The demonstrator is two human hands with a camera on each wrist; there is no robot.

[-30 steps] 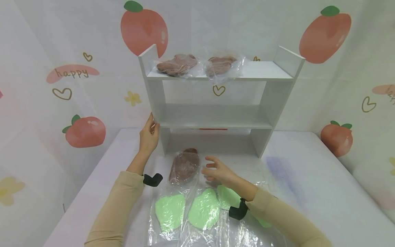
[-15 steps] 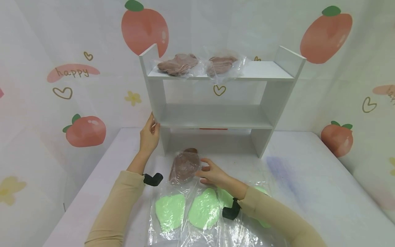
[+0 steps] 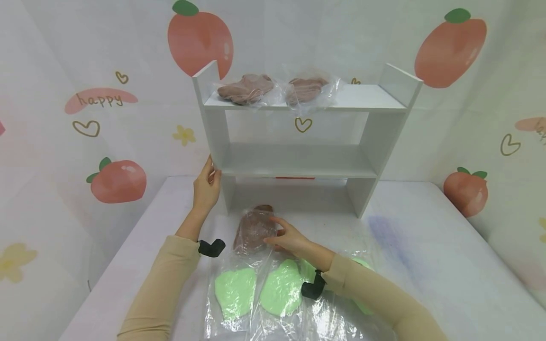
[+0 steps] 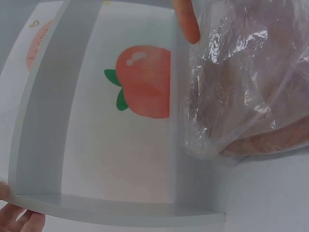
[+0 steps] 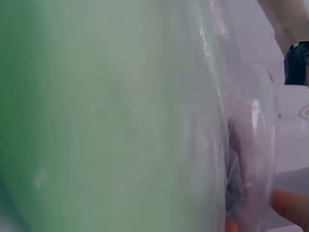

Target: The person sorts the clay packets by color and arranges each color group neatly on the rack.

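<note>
My left hand [image 3: 206,192] holds the left side panel of a white shelf unit [image 3: 298,163], its thumb at the front edge and its fingers reaching behind. In the left wrist view its fingertips curl round the panel's edge. A clear plastic bag with a flat brown lump [image 3: 252,229] lies in front of the shelf. My right hand [image 3: 294,240] grips this bag by its right edge, finger and thumb over the plastic and other fingers under it. The right wrist view shows a fingertip [image 5: 289,205] against the plastic, beside a large blurred green bag [image 5: 111,116].
Two similar brown lumps in bags, one on the left [image 3: 247,90] and one mid-shelf [image 3: 304,91], rest on the top board. Several bagged light green slabs [image 3: 281,291] lie along the table front, partly under my right arm. A patterned cloth [image 3: 106,42] hangs behind.
My right hand has moved left from beside the brown lump's bag to its right edge and closed on it. My left hand has stayed on the shelf panel.
</note>
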